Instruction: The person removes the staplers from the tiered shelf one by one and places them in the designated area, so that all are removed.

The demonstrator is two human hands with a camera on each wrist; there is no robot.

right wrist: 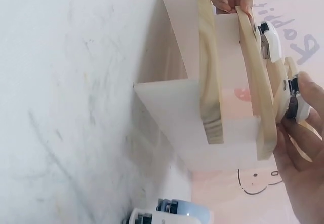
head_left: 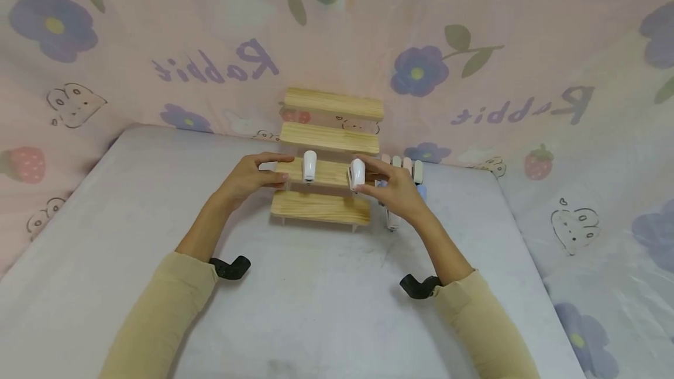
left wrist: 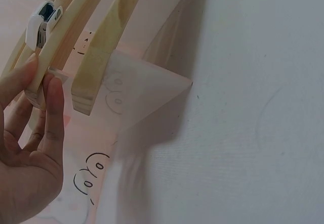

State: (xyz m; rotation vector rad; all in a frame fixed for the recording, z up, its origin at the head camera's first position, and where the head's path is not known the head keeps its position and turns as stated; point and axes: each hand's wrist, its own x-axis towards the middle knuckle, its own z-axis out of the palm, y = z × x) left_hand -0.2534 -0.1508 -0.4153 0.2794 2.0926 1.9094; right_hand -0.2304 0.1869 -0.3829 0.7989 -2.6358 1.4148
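Observation:
A tiered wooden display rack [head_left: 321, 207] with pale supports stands on the white table. My left hand [head_left: 246, 177] pinches the left end of its second board from the bottom, thumb above and fingers beneath in the left wrist view. One small white stapler [head_left: 309, 165] stands on that board, left of the middle. Near the board's right end, my right hand [head_left: 396, 192] holds another white stapler [head_left: 357, 174] between thumb and fingers. In the right wrist view this held stapler [right wrist: 304, 108] is at the board, partly covered by the fingers.
Several small staplers in pale colours [head_left: 418, 172] are grouped right of the rack, partly behind my right hand. A blue stapler [right wrist: 195, 210] and a white one [right wrist: 161, 217] are among them. A patterned curtain [head_left: 337, 34] hangs close behind the rack.

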